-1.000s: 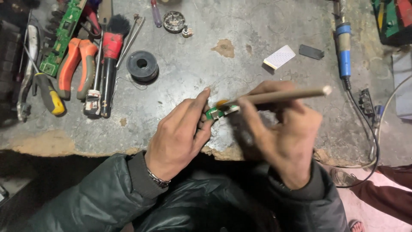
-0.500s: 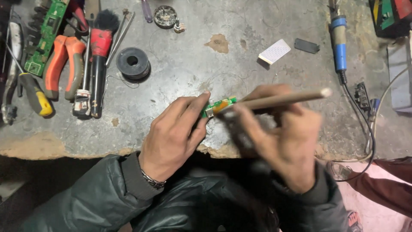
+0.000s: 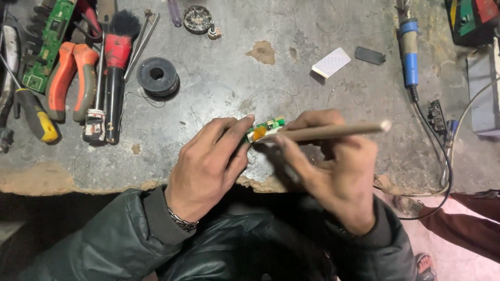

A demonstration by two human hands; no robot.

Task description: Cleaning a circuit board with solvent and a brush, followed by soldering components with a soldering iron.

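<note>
While my left hand (image 3: 208, 166) pins the small green circuit board (image 3: 264, 129) at the bench (image 3: 219, 78) edge, grip tight, right hand (image 3: 333, 171) grips a tan stick tool (image 3: 323, 131), tip on board. I judge work mid-way; nothing looks finished.

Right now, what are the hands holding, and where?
The left hand pinches a small green circuit board by its left end; the right hand grips a tan stick near its middle.
</note>
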